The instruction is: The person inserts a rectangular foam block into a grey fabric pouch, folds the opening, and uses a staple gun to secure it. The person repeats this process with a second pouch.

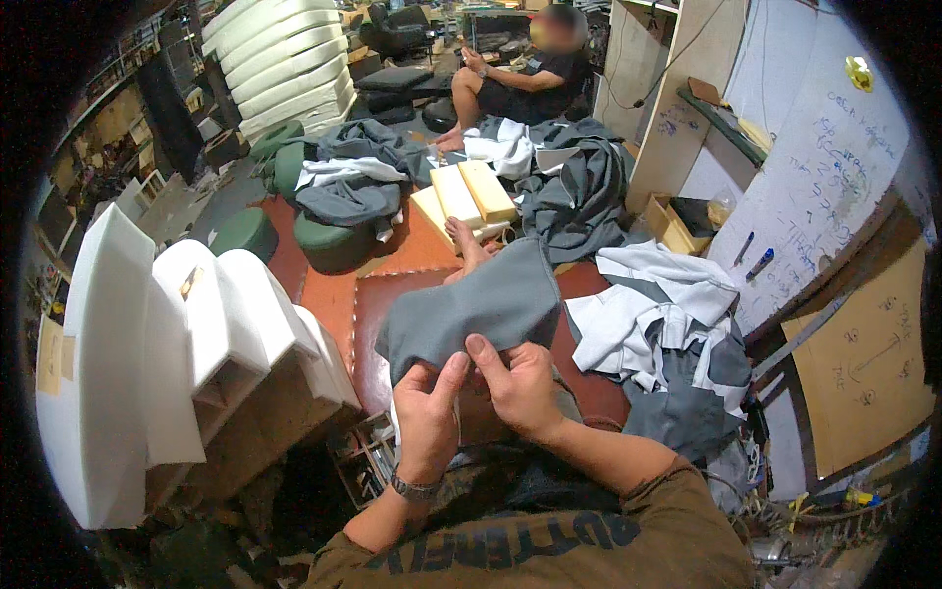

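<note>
A grey piece of upholstery fabric point(481, 304) is stretched out in front of me, its near edge pinched in both hands. My left hand point(429, 417) grips that edge with the thumb on top and the fingers hidden beneath. Close beside it, my right hand point(525, 388) is closed on the same edge, thumb pressed on the cloth. The two thumbs almost meet. Past the far edge of the fabric, my bare foot point(471, 245) shows on the reddish-brown mat point(613, 393).
White foam seat shapes point(211, 324) stand at left. Grey and white fabric piles lie at right point(662, 314) and ahead point(579, 187), around yellow foam blocks point(471, 193) and green round cushions point(334, 245). A seated person point(535, 83) is at the back, near stacked white foam point(280, 64).
</note>
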Motion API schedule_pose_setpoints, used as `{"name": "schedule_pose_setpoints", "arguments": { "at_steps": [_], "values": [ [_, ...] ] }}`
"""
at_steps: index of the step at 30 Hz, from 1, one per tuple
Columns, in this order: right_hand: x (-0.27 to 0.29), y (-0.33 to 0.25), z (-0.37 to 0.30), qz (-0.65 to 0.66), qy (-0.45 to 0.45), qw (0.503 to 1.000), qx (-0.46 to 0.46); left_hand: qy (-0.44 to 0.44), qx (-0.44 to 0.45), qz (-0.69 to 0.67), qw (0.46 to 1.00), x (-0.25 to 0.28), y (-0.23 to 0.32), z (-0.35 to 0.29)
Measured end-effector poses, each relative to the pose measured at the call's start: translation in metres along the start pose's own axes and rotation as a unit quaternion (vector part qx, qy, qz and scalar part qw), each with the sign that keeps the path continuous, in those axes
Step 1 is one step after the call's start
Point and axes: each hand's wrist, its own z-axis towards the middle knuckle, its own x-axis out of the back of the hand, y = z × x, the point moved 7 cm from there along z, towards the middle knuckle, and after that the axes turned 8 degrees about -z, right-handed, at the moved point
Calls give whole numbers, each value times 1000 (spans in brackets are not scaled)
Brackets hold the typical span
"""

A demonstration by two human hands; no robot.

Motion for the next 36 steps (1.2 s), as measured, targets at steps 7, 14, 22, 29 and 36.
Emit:
{"name": "schedule_pose_setpoints", "arguments": {
  "at_steps": [7, 14, 22, 29, 36],
  "values": [
    [-5, -2, 1, -40, 8, 996, 80, -5, -13, -43, 999, 1, 17, 20],
    [-10, 14, 8, 40, -30, 997, 56, 7, -62, 64, 996, 9, 13, 27],
    [-15, 32, 6, 94, -81, 991, 41, 18, -138, 56, 989, 15, 12, 16],
    [-29, 30, 13, 34, -87, 990, 106, 71, -165, 102, 978, 28, 19, 22],
    [-35, 29, 11, 7, -180, 982, 54, 36, -170, 108, 979, 40, 16, 29]
  ]
}}
